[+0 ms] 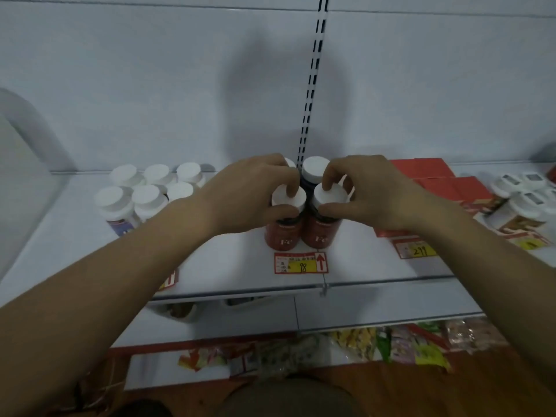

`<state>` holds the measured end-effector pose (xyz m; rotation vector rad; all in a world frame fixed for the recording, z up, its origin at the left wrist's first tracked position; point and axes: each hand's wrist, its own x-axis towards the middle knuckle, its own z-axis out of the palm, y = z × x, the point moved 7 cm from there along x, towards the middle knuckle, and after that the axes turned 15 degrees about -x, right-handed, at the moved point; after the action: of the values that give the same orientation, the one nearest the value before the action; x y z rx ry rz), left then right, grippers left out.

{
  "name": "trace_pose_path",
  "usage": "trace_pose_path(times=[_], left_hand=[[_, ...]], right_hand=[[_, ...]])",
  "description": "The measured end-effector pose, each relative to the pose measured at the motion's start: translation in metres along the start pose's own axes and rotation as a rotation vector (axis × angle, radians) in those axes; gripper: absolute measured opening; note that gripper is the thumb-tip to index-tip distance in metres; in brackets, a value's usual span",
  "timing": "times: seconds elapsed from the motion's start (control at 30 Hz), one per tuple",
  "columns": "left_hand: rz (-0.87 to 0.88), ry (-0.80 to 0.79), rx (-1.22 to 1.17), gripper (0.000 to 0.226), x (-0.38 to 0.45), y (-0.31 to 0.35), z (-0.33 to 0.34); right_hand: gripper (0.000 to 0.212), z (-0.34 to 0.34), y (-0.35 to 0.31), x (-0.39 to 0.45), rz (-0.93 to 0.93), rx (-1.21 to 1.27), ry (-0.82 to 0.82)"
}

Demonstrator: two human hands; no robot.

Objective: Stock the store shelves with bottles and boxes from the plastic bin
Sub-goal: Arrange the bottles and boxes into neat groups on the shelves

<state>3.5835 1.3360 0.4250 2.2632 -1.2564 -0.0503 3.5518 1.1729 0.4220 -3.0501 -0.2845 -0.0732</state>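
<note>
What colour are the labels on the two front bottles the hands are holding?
Red, with white caps, on both bottles; seen in the head view.

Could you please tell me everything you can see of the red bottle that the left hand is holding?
The left red bottle stands upright on the white shelf, near its front edge, behind the price tag marked 98. It has a dark body with a red label marked "Fe" and a round white cap, which looks like plastic. The left hand pinches the cap between thumb and fingers. Its side meets the matching right red bottle.
</note>
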Motion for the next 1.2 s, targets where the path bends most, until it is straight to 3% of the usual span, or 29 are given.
trace_pose_path(times=[0.43,0.53,0.67,0.9,1.2], left_hand=[[0.034,0.062,-0.019,0.023,-0.011,0.000,0.000],[0.037,0.079,-0.010,0.024,-0.011,-0.003,-0.006],[0.036,0.249,-0.020,0.017,0.007,-0.012,-0.038],[-0.252,-0.067,-0.020,0.046,0.047,-0.054,-0.017],[-0.300,-0.106,-0.105,0.045,0.047,-0.060,-0.005]], right_hand=[[0.032,0.000,-0.004,-0.009,0.009,0.024,-0.007],[0.027,-0.013,0.003,-0.008,-0.002,0.030,0.109],[0.017,-0.038,0.009,0.018,0.005,0.033,0.247],[0.047,-0.005,0.013,0.071,-0.052,-0.155,-0.156],[0.042,0.000,0.020,0.069,-0.045,0.008,-0.137]])
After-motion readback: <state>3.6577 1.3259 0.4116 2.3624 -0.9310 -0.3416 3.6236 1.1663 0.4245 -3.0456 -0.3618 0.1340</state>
